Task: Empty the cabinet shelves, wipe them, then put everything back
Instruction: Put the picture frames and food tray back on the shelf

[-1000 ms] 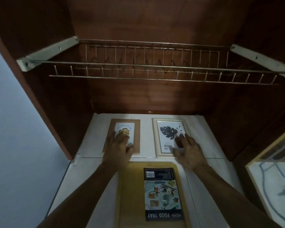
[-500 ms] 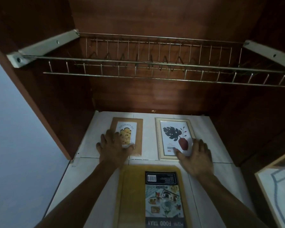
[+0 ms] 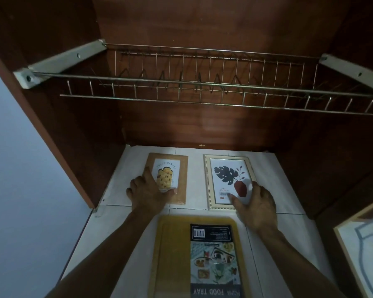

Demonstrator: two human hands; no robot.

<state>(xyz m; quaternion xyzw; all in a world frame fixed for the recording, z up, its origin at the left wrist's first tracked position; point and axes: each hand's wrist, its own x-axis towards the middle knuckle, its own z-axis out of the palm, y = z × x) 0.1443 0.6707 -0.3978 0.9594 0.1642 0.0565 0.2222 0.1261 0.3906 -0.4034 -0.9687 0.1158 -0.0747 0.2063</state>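
A: Both hands slid back toward the near ends of the frames vs a second ago. The left hand (image 3: 148, 194) was over the print's middle, the right hand (image 3: 255, 205) higher on the glass.

B: Fingers?

A: Head view. Left: fingers spread, index straight along the left border of the brown frame (image 3: 180, 168), thumb across its lower front, the rest on the white shelf (image 3: 121, 181) beside it. Right: thumb on the glass of the pale frame (image 3: 209, 181), fingers over its right border. It's blurred, so I can't tell if they curl under the edge.

B: Text?

A: Brown frame print reads "THE GOLDEN AGE" over a yellow jar. Pale frame print has a dark leaf, a red vase and one barcode; the small text is unreadable. Label on the yellow tray (image 3: 172, 254), upside down from here, reads "FOOD TRAY" and carries one barcode. The word before it is unclear.

B: Counts?

A: Two frames lie flat at the back of the shelf, side by side, apart. One tray sits nearer, between the forearms, just short of them. A third frame (image 3: 362, 250), light wood, is cut off at the right edge. One wire rack (image 3: 202, 82) hangs above on two white brackets (image 3: 63, 63).
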